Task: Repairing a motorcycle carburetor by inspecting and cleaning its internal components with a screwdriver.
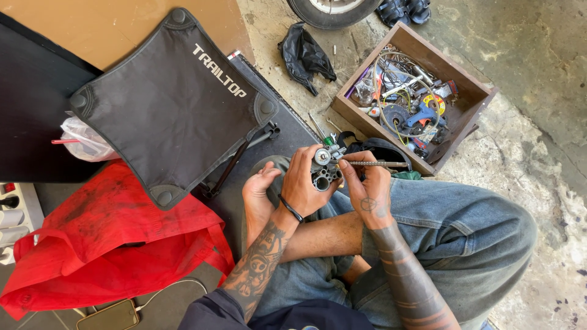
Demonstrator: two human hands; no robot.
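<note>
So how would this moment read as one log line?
left hand: grips small grey metal engine part | right hand: steadies it, holds thin metal rod | nearby: wooden box of tools

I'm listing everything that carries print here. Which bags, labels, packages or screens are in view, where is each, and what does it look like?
Black fabric seat: upper left, squarish, white lettering along one edge.
Red bag: lower left floor, crumpled, soiled.
Clear plastic bag: left, under the seat's edge.
Phone: bottom left, dark screen, white cable attached.
Wooden box: upper right, holding tools with small coloured labels.
</note>
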